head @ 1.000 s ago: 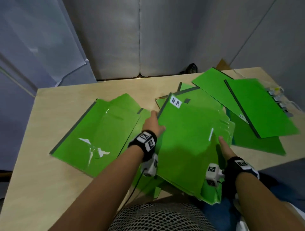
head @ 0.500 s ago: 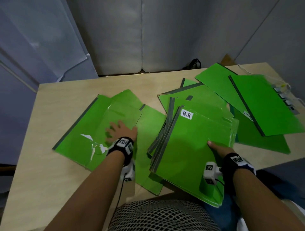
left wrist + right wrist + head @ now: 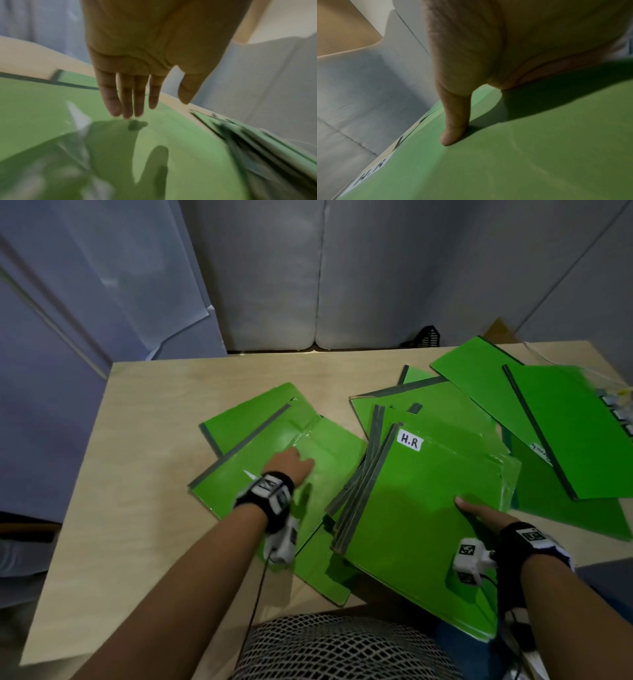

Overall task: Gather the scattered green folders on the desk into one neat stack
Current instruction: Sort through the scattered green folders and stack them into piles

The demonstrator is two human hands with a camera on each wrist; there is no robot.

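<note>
Green folders lie scattered over the desk (image 3: 144, 474). My left hand (image 3: 291, 463) lies flat on the top folder of the left group (image 3: 236, 484); in the left wrist view its straight fingers (image 3: 126, 105) press on that glossy cover (image 3: 180, 148). A second folder (image 3: 246, 416) pokes out behind it. My right hand (image 3: 479, 510) holds the gathered stack (image 3: 421, 508), labelled "H.R" (image 3: 410, 441), by its right side. The thumb (image 3: 453, 129) is on the top cover (image 3: 539, 155), and the fingers are hidden underneath. More folders (image 3: 575, 433) lie at the right.
The stack's near corner overhangs the desk's front edge above a mesh chair back (image 3: 342, 645). Grey padded panels (image 3: 274, 268) stand behind the desk. Small white items (image 3: 616, 402) sit at the far right edge. Bare desk (image 3: 102, 542) shows on the left.
My left hand left the stack's spine edge and went to the left folders, then slid the top one right toward the stack. The right hand kept its hold on the stack.
</note>
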